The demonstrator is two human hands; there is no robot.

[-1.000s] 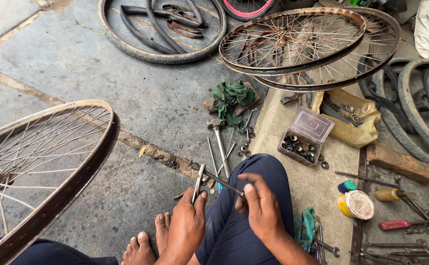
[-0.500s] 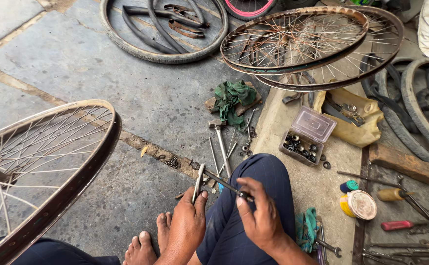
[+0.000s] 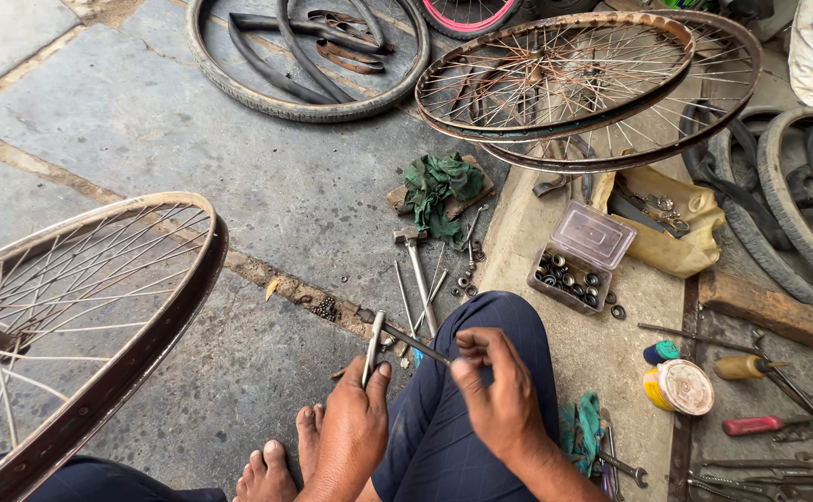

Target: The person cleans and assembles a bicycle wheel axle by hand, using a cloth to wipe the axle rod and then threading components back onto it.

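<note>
A thin axle point(image 3: 416, 343) is held between two hands at the lower centre of the frame, above a knee clad in dark blue. The left hand point(image 3: 353, 429) is closed around a flat grey tool point(image 3: 372, 348), which stands nearly upright out of the fist with its top end level with the axle's left end. The axle runs from there down to the right, and its right end is pinched between the thumb and fingertips of the right hand point(image 3: 498, 395). Whether the tool actually bites on the axle cannot be told. Bare toes point(image 3: 281, 458) are seen just left of the left hand.

On the ground just above the hands, a hammer point(image 3: 418, 270) is laid beside loose spokes and nuts. A green rag point(image 3: 440, 193) is bunched above it. To the right of centre an open plastic box point(image 3: 578, 260) of small parts is set on the concrete step. A round tin point(image 3: 679, 386) and a screwdriver point(image 3: 748, 367) are placed at the right edge. A large rim point(image 3: 151, 321) is propped at the lower left, two more rims point(image 3: 592, 84) are stacked at the upper right, and a tyre point(image 3: 304, 56) is laid at the top centre.
</note>
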